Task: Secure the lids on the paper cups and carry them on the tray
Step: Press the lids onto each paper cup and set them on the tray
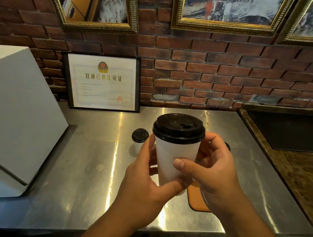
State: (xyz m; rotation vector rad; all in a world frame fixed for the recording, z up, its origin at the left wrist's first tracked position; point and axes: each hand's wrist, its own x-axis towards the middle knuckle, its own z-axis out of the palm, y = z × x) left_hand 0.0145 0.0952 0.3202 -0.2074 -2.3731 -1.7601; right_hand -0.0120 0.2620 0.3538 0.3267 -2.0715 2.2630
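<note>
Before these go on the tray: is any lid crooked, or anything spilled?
Nothing stands out. The lid on the cup gripped by the left hand and right hand sits level, the back cup is capped too, and the counter shows no spill.

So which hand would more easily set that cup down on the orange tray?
Probably the right hand: it grips the cup directly above the tray, while the left hand sits beside it over the counter.

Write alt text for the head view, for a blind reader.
The left hand and right hand grip a white paper cup, black lid on, above a steel counter. A second lidded cup stands on the counter behind it; an orange tray shows partly under the right hand.
</note>
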